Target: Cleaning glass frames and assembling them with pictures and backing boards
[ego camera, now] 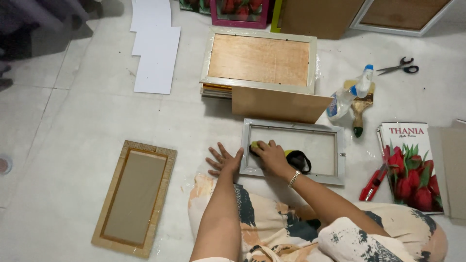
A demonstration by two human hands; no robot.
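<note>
1. While the right hand [270, 156] presses a yellow-and-black cloth [296, 159] against the glass inside the pale grey frame [293, 125], fingers curled over the cloth, the left hand [224, 160] lies open and flat on the floor, its fingertips against the frame's left edge.
2. Just left lies a gold-edged frame [134, 197], face down, well apart from the hands.
3. To the right sit a red cutter [373, 184] and a stack of tulip prints [412, 167].
4. Beyond the grey frame stand a spray bottle [348, 94], a paintbrush [360, 107], a plywood sheet [277, 103], a stack of frames [259, 59], and scissors [401, 66].
5. Pressing hard could, I judge, crack the glass or slide the frame.
6. How much cloth lies under the palm is hidden.
</note>
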